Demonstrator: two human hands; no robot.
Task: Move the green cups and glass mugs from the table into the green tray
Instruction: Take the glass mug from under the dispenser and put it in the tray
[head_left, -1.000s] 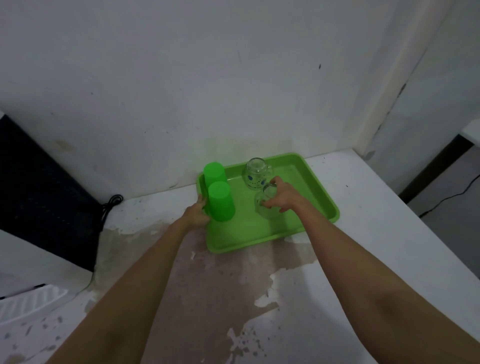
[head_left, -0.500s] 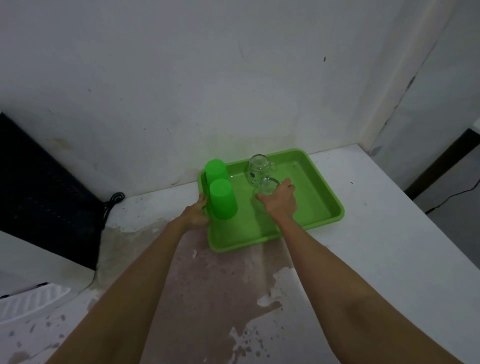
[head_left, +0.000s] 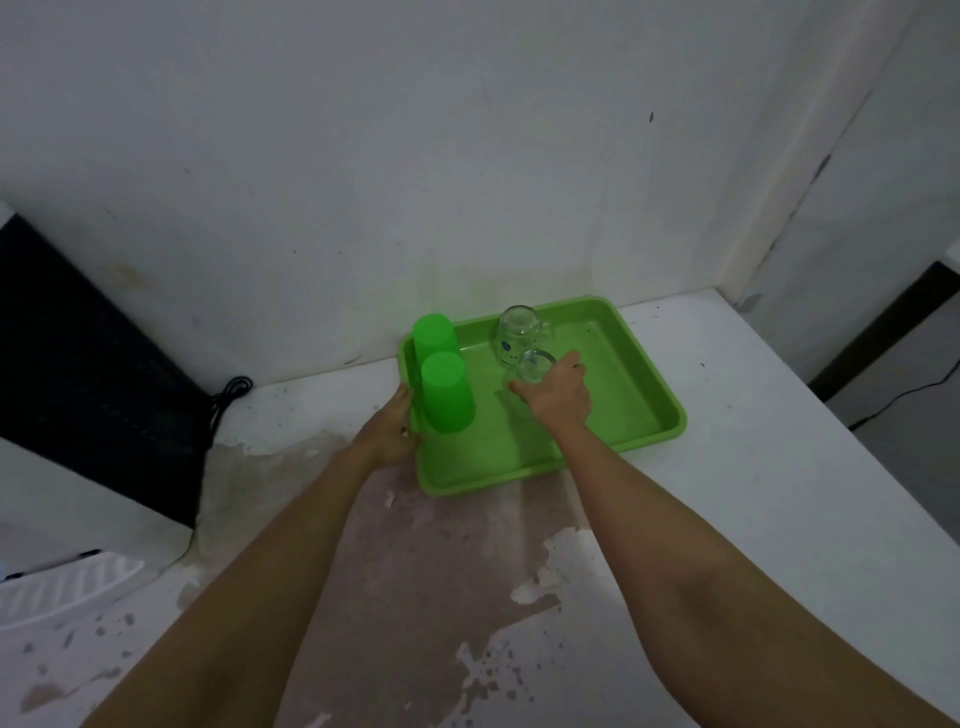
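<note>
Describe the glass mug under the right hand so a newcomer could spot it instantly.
Find the green tray against the wall on the white table. Two upside-down green cups line its left side; two glass mugs sit mid-tray. The one meant is the nearer glass mug, partly covered by the right hand; the far mug stands untouched.
</note>
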